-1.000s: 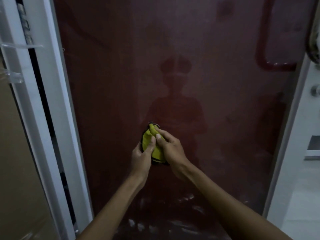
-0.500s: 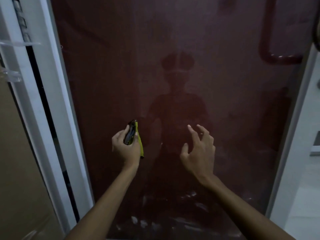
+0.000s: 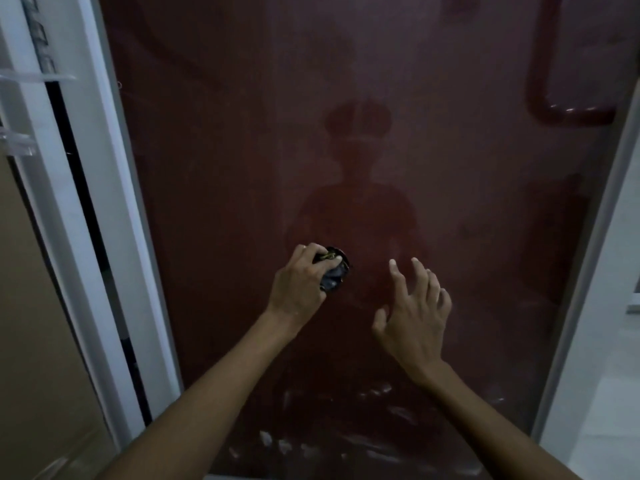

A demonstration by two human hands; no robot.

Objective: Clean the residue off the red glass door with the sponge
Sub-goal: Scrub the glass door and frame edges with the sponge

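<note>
The red glass door (image 3: 346, 116) fills the middle of the view and faintly reflects a person. My left hand (image 3: 301, 285) grips the sponge (image 3: 333, 274), dark side outward with a thin yellow edge showing, and holds it against the glass near the door's centre. My right hand (image 3: 415, 313) hovers just to the right of it, fingers spread and relaxed, holding nothing. White residue smears (image 3: 311, 448) streak the bottom of the door, below both forearms.
A white door frame (image 3: 114, 202) runs down the left, with a dark gap (image 3: 86, 202) and a beige panel (image 3: 31, 323) beyond it. A red handle (image 3: 568, 112) curves at the upper right. A pale frame (image 3: 595, 254) borders the door's right side.
One second ago both hands held the sponge together. The right hand let go and moved right; the left hand turned the sponge dark side out and brought it rightward onto the glass.
</note>
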